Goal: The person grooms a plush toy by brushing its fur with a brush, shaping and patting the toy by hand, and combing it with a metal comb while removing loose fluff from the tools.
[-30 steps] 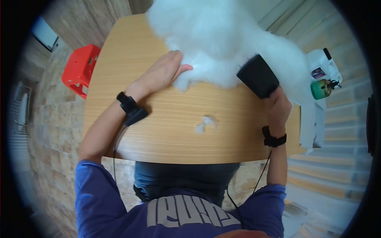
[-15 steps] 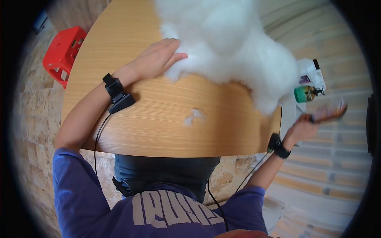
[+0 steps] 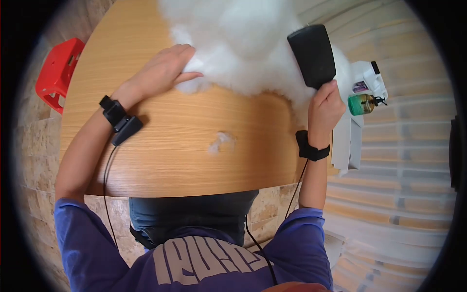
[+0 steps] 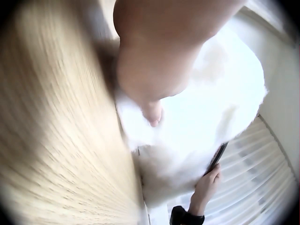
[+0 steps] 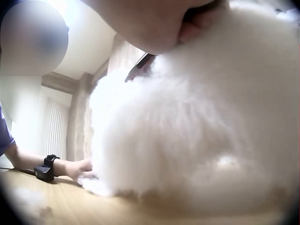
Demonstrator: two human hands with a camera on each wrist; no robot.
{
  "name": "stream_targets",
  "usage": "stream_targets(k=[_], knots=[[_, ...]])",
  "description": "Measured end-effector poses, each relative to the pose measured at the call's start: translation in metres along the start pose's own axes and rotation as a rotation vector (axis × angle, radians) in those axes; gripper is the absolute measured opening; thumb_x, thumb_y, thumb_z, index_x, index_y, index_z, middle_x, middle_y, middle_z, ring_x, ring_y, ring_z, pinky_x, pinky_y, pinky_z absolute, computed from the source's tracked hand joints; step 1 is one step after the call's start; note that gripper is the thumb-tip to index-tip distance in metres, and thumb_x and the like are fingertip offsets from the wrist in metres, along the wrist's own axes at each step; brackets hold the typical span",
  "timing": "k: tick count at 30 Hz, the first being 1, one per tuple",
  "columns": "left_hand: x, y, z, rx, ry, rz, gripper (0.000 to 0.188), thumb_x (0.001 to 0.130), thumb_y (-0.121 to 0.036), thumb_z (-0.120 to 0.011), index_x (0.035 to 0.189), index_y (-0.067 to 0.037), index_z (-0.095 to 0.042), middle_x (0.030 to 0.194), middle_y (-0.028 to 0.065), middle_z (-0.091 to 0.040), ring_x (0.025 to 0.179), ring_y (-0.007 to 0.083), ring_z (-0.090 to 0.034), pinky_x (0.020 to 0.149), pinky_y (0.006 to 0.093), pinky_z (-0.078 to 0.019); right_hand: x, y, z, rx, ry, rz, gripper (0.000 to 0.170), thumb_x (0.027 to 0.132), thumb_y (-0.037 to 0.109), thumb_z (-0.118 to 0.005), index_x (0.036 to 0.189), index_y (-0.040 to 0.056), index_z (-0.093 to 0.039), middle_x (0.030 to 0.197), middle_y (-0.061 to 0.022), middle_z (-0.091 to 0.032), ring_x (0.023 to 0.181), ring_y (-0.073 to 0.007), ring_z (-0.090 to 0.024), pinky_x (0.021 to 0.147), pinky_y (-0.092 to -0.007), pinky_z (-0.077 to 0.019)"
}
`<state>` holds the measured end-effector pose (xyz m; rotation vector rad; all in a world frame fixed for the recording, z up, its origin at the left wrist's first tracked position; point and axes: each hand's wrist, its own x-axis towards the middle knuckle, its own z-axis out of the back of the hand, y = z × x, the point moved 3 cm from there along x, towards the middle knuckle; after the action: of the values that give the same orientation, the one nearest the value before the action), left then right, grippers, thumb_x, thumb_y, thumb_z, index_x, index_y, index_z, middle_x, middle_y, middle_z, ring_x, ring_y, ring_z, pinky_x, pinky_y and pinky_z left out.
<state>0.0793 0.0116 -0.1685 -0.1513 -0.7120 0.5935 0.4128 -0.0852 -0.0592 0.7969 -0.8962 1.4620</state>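
Observation:
A fluffy white dog [image 3: 238, 63] is on the wooden table [image 3: 170, 160], its coat filling most of the right wrist view. My left hand [image 3: 168, 69] holds one of its legs [image 3: 193, 86] low over the tabletop, thumb lying across the white fur. In my right hand [image 3: 325, 109] is a black paddle brush [image 3: 314, 57], gripped by the handle. The flat back of the brush faces up, and its bristle side is against the dog's flank, mostly hidden in the head view.
A small tuft of loose white fur [image 3: 222, 141] lies on the table. Beyond the right edge stand a green pump bottle [image 3: 361, 104] and a white bottle [image 3: 374, 80] near a white box [image 3: 355, 148]. A red stool [image 3: 59, 70] is on the floor at left.
The right hand swung the brush out past the table's right side, bristles up, then brought it back over the dog's flank. The left hand keeps its hold on the leg. The head view shifted.

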Motion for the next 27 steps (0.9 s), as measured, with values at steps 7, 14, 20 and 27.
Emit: stream_targets(k=[7,14,20,27], knots=[[-0.015,-0.006,-0.008,0.102,0.189,0.090,0.042,0.099,-0.044,-0.062,0.108,-0.003,-0.066,0.092,0.0207,-0.067,0.091,0.0432,-0.060,0.088,0.0472,-0.0499,-0.064,-0.049,0.032,0.074,0.128,-0.007,0.036,0.106,0.014,-0.046,0.079,-0.0017,-0.065,0.060,-0.0211,-0.056,0.051,-0.0416,-0.056,0.047,-0.0456,-0.0413],[-0.010,-0.004,-0.004,0.059,0.276,0.138,0.045,0.100,-0.046,-0.060,0.111,-0.003,-0.068,0.091,0.0207,-0.068,0.089,0.0420,-0.060,0.085,0.0474,-0.0484,-0.056,-0.098,0.058,-0.044,0.149,-0.077,0.037,0.106,0.015,-0.048,0.080,-0.0054,-0.067,0.060,-0.0240,-0.055,0.050,-0.0401,-0.054,0.048,-0.0442,-0.0404],[-0.012,0.010,-0.005,0.034,0.142,0.060,0.043,0.099,-0.043,-0.063,0.106,-0.001,-0.069,0.092,0.0232,-0.067,0.090,0.0442,-0.059,0.084,0.0483,-0.0475,-0.070,-0.164,0.091,-0.075,0.158,-0.455,0.056,0.110,0.026,-0.044,0.064,-0.0044,-0.054,0.051,-0.0170,-0.045,0.045,-0.0257,-0.039,0.046,-0.0400,-0.0327],[-0.005,-0.001,0.002,-0.054,0.174,0.113,0.040,0.095,-0.037,-0.068,0.106,0.002,-0.069,0.094,0.0261,-0.068,0.088,0.0479,-0.060,0.079,0.0518,-0.0487,-0.012,-0.082,0.110,0.153,0.037,-0.467,0.048,0.108,0.025,-0.050,0.071,-0.0043,-0.054,0.052,-0.0093,-0.045,0.053,-0.0110,-0.043,0.050,-0.0342,-0.0351]])
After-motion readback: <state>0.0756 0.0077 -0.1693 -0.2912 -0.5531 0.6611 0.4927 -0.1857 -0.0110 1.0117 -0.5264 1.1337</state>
